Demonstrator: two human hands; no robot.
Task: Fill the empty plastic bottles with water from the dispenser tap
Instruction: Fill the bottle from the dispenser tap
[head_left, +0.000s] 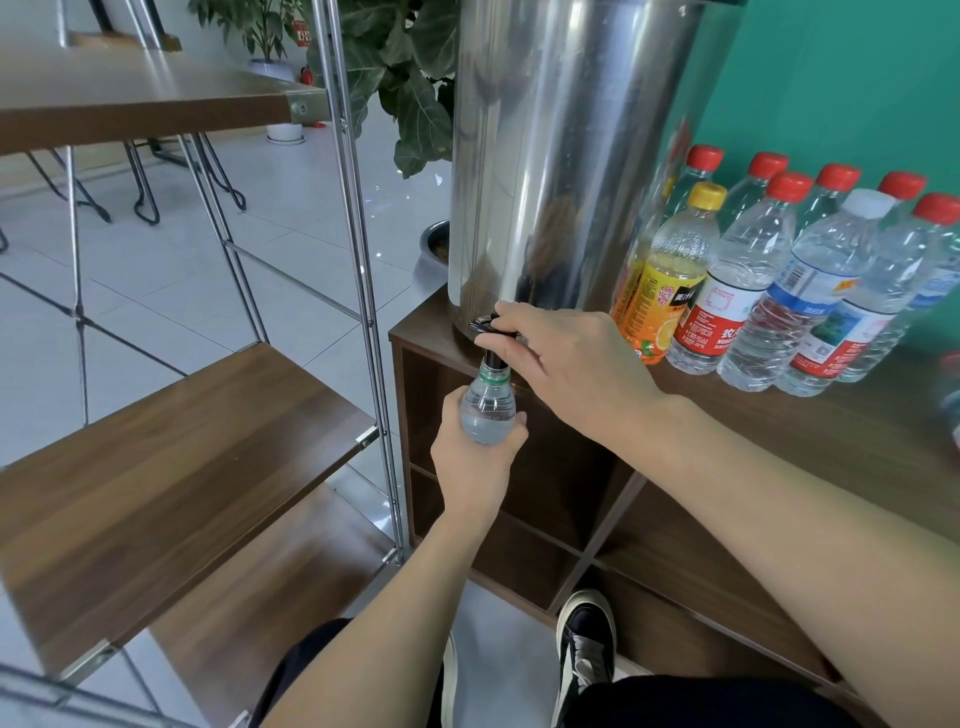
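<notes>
Head view: a left hand (470, 462) wraps its fingers around a clear ribbed plastic bottle (487, 410), green-ringed neck held up against the black dispenser tap (493, 338), while the right hand (566, 358) curls its fingers over the tap's lever. The polished steel urn (561, 156) stands on a dark wood-grain cabinet (779, 426) beside capped bottles (769, 280) against a teal wall (857, 78). A wood-and-chrome shelf rack (171, 436) stands to the left on pale glossy tile floor (291, 218).

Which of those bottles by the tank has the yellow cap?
The orange juice bottle, nearest the tank. The rest are clear, with red caps or, on one, white.
</notes>
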